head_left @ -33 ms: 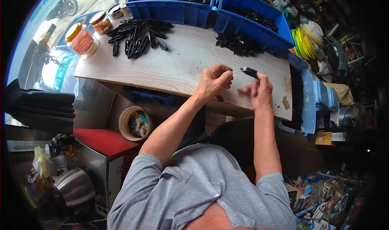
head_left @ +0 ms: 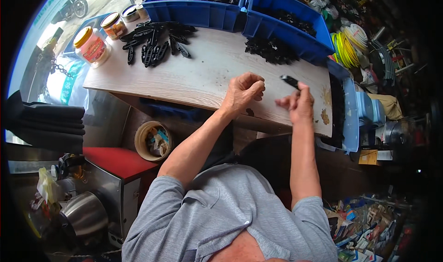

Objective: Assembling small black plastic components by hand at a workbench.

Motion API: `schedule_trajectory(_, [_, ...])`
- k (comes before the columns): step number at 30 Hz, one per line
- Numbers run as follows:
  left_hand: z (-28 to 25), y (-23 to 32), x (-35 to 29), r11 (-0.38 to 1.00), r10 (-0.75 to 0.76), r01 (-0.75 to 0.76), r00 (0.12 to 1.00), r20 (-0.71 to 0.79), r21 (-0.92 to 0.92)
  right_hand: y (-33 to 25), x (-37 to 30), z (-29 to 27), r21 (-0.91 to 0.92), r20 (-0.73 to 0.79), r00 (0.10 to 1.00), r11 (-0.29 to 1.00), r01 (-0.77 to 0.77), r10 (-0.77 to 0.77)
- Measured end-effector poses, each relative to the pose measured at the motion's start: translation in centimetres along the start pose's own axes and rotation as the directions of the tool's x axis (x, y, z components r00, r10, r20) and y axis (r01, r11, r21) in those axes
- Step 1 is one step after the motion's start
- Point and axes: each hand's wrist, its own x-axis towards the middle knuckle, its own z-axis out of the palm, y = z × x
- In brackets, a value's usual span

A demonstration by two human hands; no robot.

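"Fingers of the right hand [head_left: 300, 105] pinch what?"

"One slim black plastic piece [head_left: 290, 81], thumb against forefinger, raised above the right half of the wood-grain table [head_left: 207, 70]; the other fingers reach out loosely, blurred. The left hand [head_left: 241, 93] curls into a loose fist, nothing visible inside."

"How far along?"

"Partway, I'd judge: slotted black pieces [head_left: 148, 50] lie heaped at left, but plenty of small black parts [head_left: 272, 51] sit before the right blue bin [head_left: 295, 38]."

"And the pinched piece?"

"Narrow, dark, with a pale glint at its far tip; finished or not, I cannot tell."
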Motion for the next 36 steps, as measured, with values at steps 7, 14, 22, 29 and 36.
schedule_trajectory(7, [-3.0,0.9,6.0,0.574,0.459,-0.172,0.877,-0.14,0.801,-4.8,1.2,-6.6,0.06,-0.468,0.881,0.993,0.104,-0.064])
schedule_trajectory(14, [-5.1,-0.5,10.8,0.024,0.423,-0.172,0.894,0.146,0.985,-3.9,-0.1,-5.7,0.009,-0.46,0.887,0.999,0.044,-0.035])
schedule_trajectory(22, [-3.7,-1.3,9.2,0.024,0.391,-0.236,0.896,0.209,0.971,-1.6,-0.1,-2.4,-0.039,-0.293,0.956,0.999,0.023,-0.034])
schedule_trajectory(29, [-3.4,-0.3,8.5,0.202,0.523,-0.294,0.839,0.151,0.934,-0.9,-0.2,-0.8,-0.085,-0.216,0.975,0.996,0.025,-0.043])
schedule_trajectory(36, [-3.2,-0.7,11.2,0.114,0.389,-0.179,0.913,0.122,0.977,-0.5,-0.5,-0.4,-0.114,-0.224,0.973,0.993,0.034,-0.059])
